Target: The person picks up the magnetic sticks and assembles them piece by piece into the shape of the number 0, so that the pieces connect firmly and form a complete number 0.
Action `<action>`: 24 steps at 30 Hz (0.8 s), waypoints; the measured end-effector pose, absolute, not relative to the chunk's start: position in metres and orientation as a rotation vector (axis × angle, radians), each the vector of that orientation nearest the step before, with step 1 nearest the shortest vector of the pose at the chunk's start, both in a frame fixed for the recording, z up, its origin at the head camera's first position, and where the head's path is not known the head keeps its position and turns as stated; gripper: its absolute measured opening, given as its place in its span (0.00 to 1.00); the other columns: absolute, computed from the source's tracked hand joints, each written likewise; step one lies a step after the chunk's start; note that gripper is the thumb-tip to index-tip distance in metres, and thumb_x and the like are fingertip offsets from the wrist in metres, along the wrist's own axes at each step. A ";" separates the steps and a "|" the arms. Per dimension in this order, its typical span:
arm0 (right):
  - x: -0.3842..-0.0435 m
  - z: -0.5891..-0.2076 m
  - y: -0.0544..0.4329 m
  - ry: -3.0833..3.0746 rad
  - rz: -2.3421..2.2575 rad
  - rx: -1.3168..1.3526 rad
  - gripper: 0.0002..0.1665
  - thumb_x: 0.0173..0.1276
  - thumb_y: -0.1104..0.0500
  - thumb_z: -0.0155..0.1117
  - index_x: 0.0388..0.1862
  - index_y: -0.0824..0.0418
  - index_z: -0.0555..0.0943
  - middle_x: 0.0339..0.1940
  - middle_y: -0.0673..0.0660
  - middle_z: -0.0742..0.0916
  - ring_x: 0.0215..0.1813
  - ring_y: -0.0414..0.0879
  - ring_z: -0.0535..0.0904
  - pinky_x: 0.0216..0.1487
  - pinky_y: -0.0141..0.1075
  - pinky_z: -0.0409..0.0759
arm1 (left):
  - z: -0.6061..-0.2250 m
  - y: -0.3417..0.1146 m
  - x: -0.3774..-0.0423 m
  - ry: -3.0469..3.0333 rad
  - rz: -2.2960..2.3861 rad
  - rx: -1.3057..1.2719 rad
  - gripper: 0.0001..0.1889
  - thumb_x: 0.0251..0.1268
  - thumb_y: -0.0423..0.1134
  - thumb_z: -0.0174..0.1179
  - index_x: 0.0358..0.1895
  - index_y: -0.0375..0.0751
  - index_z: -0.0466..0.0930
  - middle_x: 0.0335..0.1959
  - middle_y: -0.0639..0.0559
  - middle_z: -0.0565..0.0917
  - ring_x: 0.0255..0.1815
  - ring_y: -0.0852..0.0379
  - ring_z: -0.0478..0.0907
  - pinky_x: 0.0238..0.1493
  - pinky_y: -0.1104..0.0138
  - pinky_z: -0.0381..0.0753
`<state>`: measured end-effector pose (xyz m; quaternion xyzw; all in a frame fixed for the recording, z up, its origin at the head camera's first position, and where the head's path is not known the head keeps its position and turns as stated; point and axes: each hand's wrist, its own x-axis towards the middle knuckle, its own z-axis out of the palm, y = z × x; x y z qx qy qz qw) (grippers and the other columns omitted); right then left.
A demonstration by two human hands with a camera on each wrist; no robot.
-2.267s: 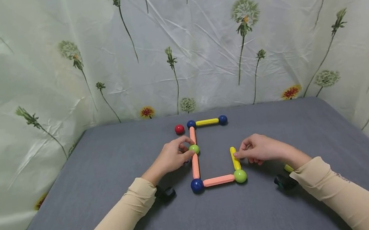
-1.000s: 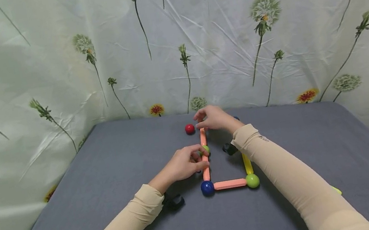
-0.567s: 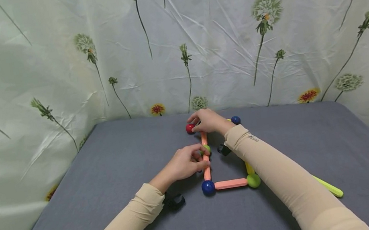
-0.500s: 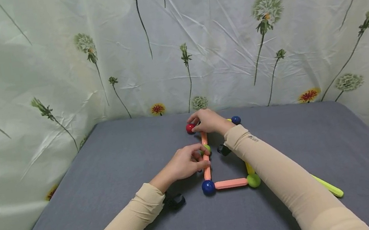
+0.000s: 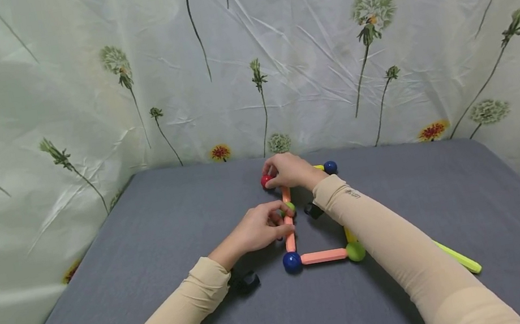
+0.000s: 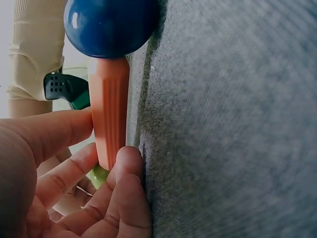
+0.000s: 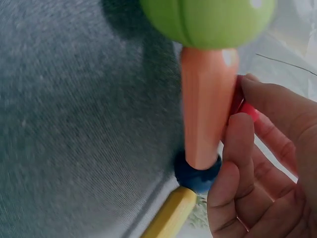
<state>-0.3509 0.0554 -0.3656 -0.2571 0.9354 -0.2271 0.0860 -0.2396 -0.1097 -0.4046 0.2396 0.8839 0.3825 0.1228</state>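
Thumb and fingers of my right hand pinch a red ball at the far end of a toy frame of balls and sticks. Beside them, in the right wrist view, a salmon stick joins a green ball to a dark blue ball, which my hand hides in the head view. My left hand holds the nearer salmon stick, thumb on one side and fingertips on the other, close to the middle green ball. That stick's near end meets a blue ball.
A salmon stick runs right to another green ball, where a yellow stick is partly hidden by my right sleeve. Another blue ball ends the far yellow stick. A loose lime stick lies right of my forearm.
My right hand has left the yellow stick at the right, crossed to the far left end of the frame and taken hold of the red ball. My left hand stays by the salmon stick.
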 end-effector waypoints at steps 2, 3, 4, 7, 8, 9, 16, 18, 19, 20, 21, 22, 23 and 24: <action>-0.350 -0.361 0.059 2.788 -0.706 -0.768 0.19 0.75 0.53 0.74 0.60 0.58 0.86 0.55 0.60 0.91 0.55 0.53 0.88 0.57 0.47 0.85 | -0.404 -0.109 -0.239 2.579 1.116 0.696 0.14 0.75 0.44 0.70 0.58 0.46 0.84 0.37 0.52 0.89 0.29 0.61 0.82 0.33 0.66 0.76; -0.349 -0.359 0.061 2.787 -0.724 -0.765 0.19 0.75 0.53 0.74 0.60 0.58 0.86 0.55 0.60 0.91 0.54 0.53 0.88 0.56 0.47 0.86 | -0.403 -0.108 -0.239 2.578 1.115 0.694 0.14 0.75 0.45 0.70 0.58 0.47 0.84 0.37 0.52 0.89 0.30 0.61 0.82 0.33 0.66 0.77; -0.348 -0.357 0.063 2.787 -0.741 -0.762 0.19 0.75 0.53 0.74 0.60 0.58 0.86 0.55 0.60 0.91 0.53 0.53 0.88 0.55 0.46 0.86 | -0.402 -0.107 -0.239 2.579 1.114 0.692 0.14 0.75 0.45 0.70 0.58 0.47 0.84 0.37 0.52 0.89 0.30 0.61 0.82 0.33 0.66 0.77; -0.346 -0.350 0.070 2.780 -0.766 -0.766 0.20 0.75 0.52 0.74 0.61 0.58 0.85 0.56 0.60 0.90 0.52 0.53 0.88 0.53 0.45 0.86 | -0.401 -0.107 -0.239 2.581 1.109 0.685 0.14 0.75 0.44 0.70 0.58 0.47 0.84 0.37 0.52 0.89 0.29 0.60 0.82 0.33 0.66 0.77; -0.345 -0.349 0.072 2.777 -0.769 -0.768 0.21 0.76 0.52 0.74 0.62 0.58 0.85 0.56 0.60 0.90 0.52 0.53 0.88 0.53 0.45 0.86 | -0.401 -0.107 -0.239 2.583 1.107 0.682 0.14 0.75 0.44 0.70 0.58 0.47 0.84 0.37 0.52 0.89 0.29 0.60 0.82 0.33 0.66 0.77; -0.345 -0.347 0.075 2.776 -0.770 -0.771 0.21 0.76 0.52 0.74 0.62 0.58 0.85 0.56 0.60 0.90 0.53 0.53 0.88 0.53 0.45 0.86 | -0.401 -0.106 -0.239 2.584 1.104 0.678 0.14 0.75 0.44 0.70 0.58 0.47 0.84 0.37 0.52 0.88 0.29 0.60 0.82 0.33 0.66 0.77; -0.338 -0.338 0.096 2.734 -0.829 -0.753 0.22 0.76 0.53 0.73 0.63 0.60 0.83 0.57 0.63 0.89 0.47 0.59 0.91 0.47 0.43 0.88 | -0.401 -0.105 -0.239 2.585 1.092 0.657 0.14 0.75 0.45 0.70 0.57 0.48 0.84 0.36 0.52 0.87 0.28 0.59 0.81 0.33 0.66 0.76; -0.336 -0.337 0.102 2.724 -0.847 -0.735 0.22 0.76 0.53 0.73 0.63 0.60 0.83 0.57 0.63 0.90 0.46 0.60 0.91 0.47 0.43 0.88 | -0.401 -0.105 -0.238 2.587 1.084 0.660 0.14 0.74 0.45 0.70 0.56 0.47 0.84 0.35 0.52 0.87 0.27 0.59 0.81 0.32 0.66 0.75; -0.335 -0.337 0.105 2.726 -0.850 -0.728 0.22 0.76 0.53 0.73 0.63 0.60 0.83 0.57 0.63 0.90 0.46 0.60 0.91 0.47 0.43 0.88 | -0.401 -0.104 -0.238 2.589 1.082 0.663 0.13 0.74 0.45 0.70 0.56 0.47 0.84 0.34 0.52 0.87 0.27 0.59 0.80 0.32 0.66 0.74; -0.334 -0.337 0.108 2.726 -0.850 -0.724 0.22 0.76 0.53 0.73 0.64 0.60 0.83 0.57 0.63 0.90 0.46 0.60 0.91 0.47 0.43 0.88 | -0.400 -0.104 -0.237 2.590 1.079 0.665 0.13 0.74 0.45 0.70 0.56 0.47 0.84 0.34 0.52 0.86 0.27 0.59 0.80 0.32 0.66 0.74; -0.334 -0.337 0.112 2.727 -0.855 -0.719 0.22 0.76 0.53 0.74 0.63 0.60 0.83 0.57 0.63 0.90 0.46 0.60 0.91 0.47 0.43 0.88 | -0.400 -0.104 -0.237 2.591 1.077 0.666 0.13 0.74 0.44 0.71 0.56 0.47 0.84 0.33 0.52 0.86 0.27 0.59 0.79 0.32 0.66 0.73; -0.332 -0.337 0.115 2.728 -0.858 -0.718 0.22 0.76 0.53 0.74 0.63 0.60 0.83 0.57 0.63 0.90 0.46 0.60 0.91 0.48 0.44 0.88 | -0.399 -0.103 -0.237 2.593 1.075 0.666 0.13 0.74 0.44 0.71 0.56 0.46 0.84 0.33 0.52 0.86 0.27 0.59 0.79 0.32 0.66 0.73; -0.331 -0.337 0.118 2.732 -0.858 -0.718 0.22 0.75 0.53 0.74 0.63 0.60 0.83 0.57 0.63 0.90 0.45 0.60 0.91 0.48 0.44 0.88 | -0.398 -0.102 -0.236 2.593 1.074 0.673 0.13 0.74 0.43 0.71 0.56 0.46 0.84 0.33 0.52 0.86 0.26 0.59 0.78 0.32 0.66 0.73; -0.330 -0.337 0.121 2.738 -0.854 -0.722 0.21 0.75 0.54 0.74 0.62 0.60 0.84 0.56 0.63 0.90 0.45 0.59 0.91 0.49 0.45 0.87 | -0.397 -0.102 -0.236 2.593 1.073 0.680 0.13 0.74 0.43 0.71 0.56 0.45 0.84 0.33 0.52 0.85 0.26 0.59 0.77 0.32 0.66 0.72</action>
